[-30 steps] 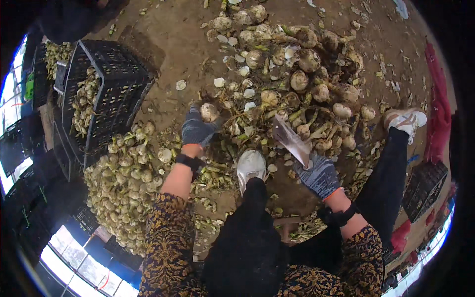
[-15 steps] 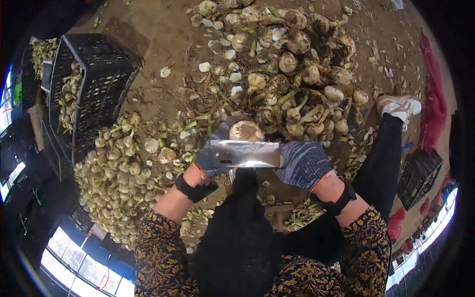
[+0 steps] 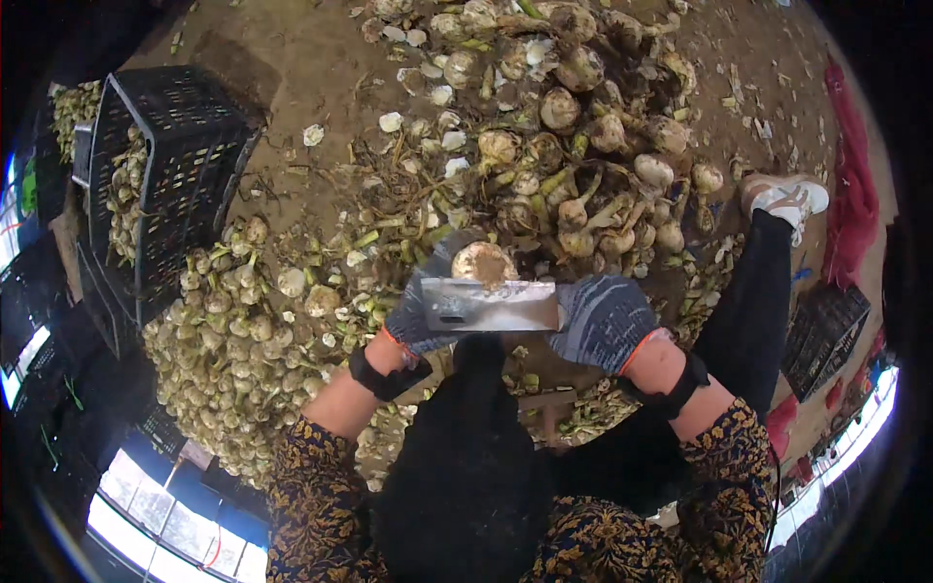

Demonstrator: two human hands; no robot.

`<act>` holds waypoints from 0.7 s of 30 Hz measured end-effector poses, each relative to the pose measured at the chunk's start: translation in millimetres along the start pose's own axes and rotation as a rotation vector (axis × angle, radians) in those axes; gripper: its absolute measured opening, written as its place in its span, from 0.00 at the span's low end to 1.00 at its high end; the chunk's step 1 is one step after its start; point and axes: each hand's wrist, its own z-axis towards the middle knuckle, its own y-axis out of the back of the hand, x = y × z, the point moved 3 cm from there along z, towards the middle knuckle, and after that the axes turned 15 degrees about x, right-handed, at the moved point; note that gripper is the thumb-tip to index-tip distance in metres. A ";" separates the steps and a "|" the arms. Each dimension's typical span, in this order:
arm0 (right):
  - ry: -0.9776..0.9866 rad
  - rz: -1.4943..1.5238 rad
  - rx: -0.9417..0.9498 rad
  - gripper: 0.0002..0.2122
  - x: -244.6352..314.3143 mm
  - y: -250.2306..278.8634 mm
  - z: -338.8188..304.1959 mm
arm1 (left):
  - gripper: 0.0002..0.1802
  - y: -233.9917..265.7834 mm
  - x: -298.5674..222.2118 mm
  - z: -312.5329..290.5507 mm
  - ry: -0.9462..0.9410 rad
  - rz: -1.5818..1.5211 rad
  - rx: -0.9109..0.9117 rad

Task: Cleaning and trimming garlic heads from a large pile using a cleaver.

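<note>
My left hand (image 3: 420, 313), in a grey knit glove, is closed around a large pale garlic bulb (image 3: 484, 262). The bulb's upper face shows a brown, soil-coloured patch. My right hand (image 3: 607, 323), gloved alike, grips a cleaver (image 3: 494, 304) by its handle, which the fingers hide. Its wide rectangular metal blade lies crosswise at the near side of the bulb, covering the bulb's lower part and some of my left fingers. Just beyond my hands, a heap of untrimmed bulbs (image 3: 604, 185) with stems and roots lies on the ground.
At the left a big pile of cleaned bulbs (image 3: 228, 355) spreads beside a tilted black crate (image 3: 185, 146) holding more bulbs. Loose peels and stem pieces litter the dirt floor (image 3: 311, 68). Right of my outstretched leg are another black crate (image 3: 826, 340) and red cloth (image 3: 853, 185).
The bulb has turned slightly in my left hand, showing more white around its brown patch. Both hands and the cleaver sit a little farther right and lower in view.
</note>
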 end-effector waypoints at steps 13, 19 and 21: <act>0.109 -0.037 0.068 0.13 2.9 -13.7 29.8 | 0.28 -7.1 -40.8 -17.3 -0.015 0.519 -0.176; 0.161 -0.176 -0.096 0.06 -27.7 -46.3 14.7 | 0.40 8.2 -37.4 -17.3 0.123 0.107 -0.366; 0.360 -0.239 -0.224 0.02 -8.8 -30.0 18.2 | 0.33 21.8 -31.9 -8.8 -0.095 -0.249 -0.425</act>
